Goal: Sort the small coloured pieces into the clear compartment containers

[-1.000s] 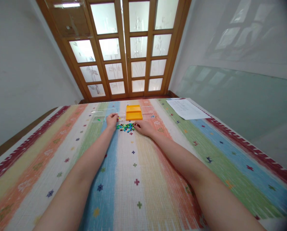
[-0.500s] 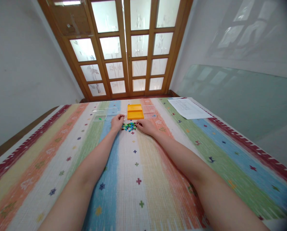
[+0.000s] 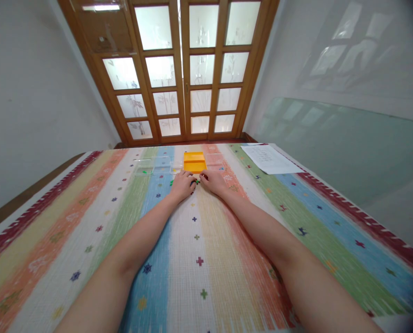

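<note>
My left hand lies palm down over a pile of small coloured pieces, covering most of it. Its fingers look apart and bent over the pieces; only a few green and dark bits show at the edges. Close by on the right, my right hand rests at the pile's edge with fingers curled together. Whatever its fingertips hold, if anything, is too small to make out. Just beyond both hands sits a yellow tray with two compartments.
Clear plastic trays flank the yellow one, on the left and on the right. A green piece lies in the left one. A printed paper sheet lies farther right on the striped tablecloth. Wooden glazed doors stand behind the table.
My left hand has moved right, from the pile's left side to over it, hiding most pieces. My right hand has shifted slightly and stays at the pile's right edge.
</note>
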Demonstrator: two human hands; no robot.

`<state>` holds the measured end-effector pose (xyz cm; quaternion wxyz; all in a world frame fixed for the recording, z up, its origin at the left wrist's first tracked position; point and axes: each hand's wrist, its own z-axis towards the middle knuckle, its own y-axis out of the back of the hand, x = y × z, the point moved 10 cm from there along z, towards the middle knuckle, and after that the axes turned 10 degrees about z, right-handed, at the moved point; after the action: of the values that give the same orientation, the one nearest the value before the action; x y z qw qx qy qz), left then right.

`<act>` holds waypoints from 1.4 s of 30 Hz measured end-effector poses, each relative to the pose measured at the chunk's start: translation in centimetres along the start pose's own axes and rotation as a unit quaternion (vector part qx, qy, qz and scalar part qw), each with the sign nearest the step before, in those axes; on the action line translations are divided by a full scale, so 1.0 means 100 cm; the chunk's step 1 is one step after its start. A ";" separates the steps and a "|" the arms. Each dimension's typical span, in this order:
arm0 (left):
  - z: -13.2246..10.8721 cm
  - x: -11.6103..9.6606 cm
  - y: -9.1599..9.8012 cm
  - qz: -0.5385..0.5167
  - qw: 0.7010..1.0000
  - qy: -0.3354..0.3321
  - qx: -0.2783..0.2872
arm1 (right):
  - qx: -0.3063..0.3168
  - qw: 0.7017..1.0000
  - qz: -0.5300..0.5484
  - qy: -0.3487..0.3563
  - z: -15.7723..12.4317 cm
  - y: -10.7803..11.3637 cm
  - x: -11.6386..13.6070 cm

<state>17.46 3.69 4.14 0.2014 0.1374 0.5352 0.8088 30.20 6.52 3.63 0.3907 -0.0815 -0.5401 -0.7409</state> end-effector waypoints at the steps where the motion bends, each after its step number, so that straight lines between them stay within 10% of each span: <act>1: -0.001 0.001 0.000 0.000 1.000 0.000 0.001 | 0.001 1.000 0.003 0.004 0.000 0.000 0.001; 42: -0.002 -0.014 0.002 -0.038 0.999 -0.003 0.021 | 0.021 1.000 0.010 0.000 -0.001 -0.002 0.006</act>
<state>18.62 2.80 4.22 0.2309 0.1230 0.5564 0.7887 29.69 6.16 3.81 0.3997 -0.0789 -0.5545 -0.7257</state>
